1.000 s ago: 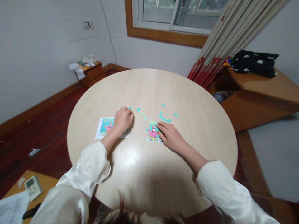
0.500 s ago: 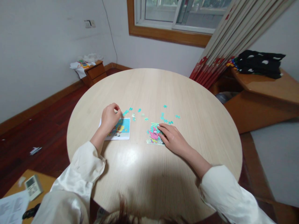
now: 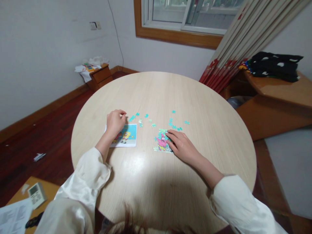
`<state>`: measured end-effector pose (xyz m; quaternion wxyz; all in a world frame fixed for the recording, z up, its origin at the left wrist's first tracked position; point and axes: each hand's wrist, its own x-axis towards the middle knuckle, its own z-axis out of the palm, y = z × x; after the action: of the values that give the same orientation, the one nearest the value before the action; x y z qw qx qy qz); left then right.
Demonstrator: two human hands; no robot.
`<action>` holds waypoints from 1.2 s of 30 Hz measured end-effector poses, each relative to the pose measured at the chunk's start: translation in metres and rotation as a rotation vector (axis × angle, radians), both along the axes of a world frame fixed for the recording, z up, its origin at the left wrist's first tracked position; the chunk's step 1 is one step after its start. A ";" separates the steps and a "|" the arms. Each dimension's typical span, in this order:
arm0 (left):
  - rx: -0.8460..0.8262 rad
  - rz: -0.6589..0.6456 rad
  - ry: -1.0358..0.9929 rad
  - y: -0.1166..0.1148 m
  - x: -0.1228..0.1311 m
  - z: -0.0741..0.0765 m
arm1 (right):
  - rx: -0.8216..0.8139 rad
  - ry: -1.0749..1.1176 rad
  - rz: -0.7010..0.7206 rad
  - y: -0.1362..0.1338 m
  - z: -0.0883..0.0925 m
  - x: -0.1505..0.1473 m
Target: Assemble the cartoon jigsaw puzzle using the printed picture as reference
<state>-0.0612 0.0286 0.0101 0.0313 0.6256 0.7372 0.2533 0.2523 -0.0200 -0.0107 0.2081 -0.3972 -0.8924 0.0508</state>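
My left hand (image 3: 116, 123) hovers over the upper left part of a picture card (image 3: 131, 138) with a yellow cartoon figure, hiding much of it. Thumb and fingertips are pinched together; whether a small piece is between them I cannot make out. My right hand (image 3: 182, 145) lies with fingers stretched over the right side of a partly joined jigsaw puzzle (image 3: 162, 140), which shows a pink starfish character. Loose turquoise puzzle pieces (image 3: 132, 118) lie just right of my left hand, and more puzzle pieces (image 3: 174, 127) sit beyond the right fingertips.
All this rests on a round, pale wooden table (image 3: 156, 94). A low cabinet (image 3: 101, 76) with papers stands behind it to the left. At right is a wooden desk (image 3: 275, 104) with black cloth (image 3: 275, 65). A remote-like device (image 3: 37, 195) lies at lower left.
The view has shifted slightly. The fingers of my left hand have straightened a little, their tips still together. My right hand stays on the puzzle.
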 end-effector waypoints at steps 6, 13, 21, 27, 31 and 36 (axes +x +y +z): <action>-0.038 -0.070 -0.010 0.001 0.014 0.000 | 0.006 0.005 0.008 0.001 -0.001 0.001; -0.060 -0.266 0.050 0.000 0.058 -0.009 | -0.003 0.012 0.004 0.001 -0.002 0.000; -0.129 -0.401 0.170 -0.008 0.066 -0.007 | -0.006 -0.001 -0.002 0.000 0.002 -0.002; -0.066 -0.250 0.116 -0.004 0.043 -0.004 | -0.003 -0.001 0.007 0.000 0.001 0.000; -0.122 -0.250 0.131 -0.004 0.037 -0.004 | -0.004 0.003 0.009 0.001 0.000 0.001; -0.199 -0.277 0.164 -0.006 0.040 -0.002 | 0.005 -0.012 0.018 0.001 0.000 0.000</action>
<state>-0.0213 0.0229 0.0079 0.0674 0.7334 0.6656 0.1206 0.2523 -0.0188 -0.0110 0.2034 -0.3892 -0.8971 0.0483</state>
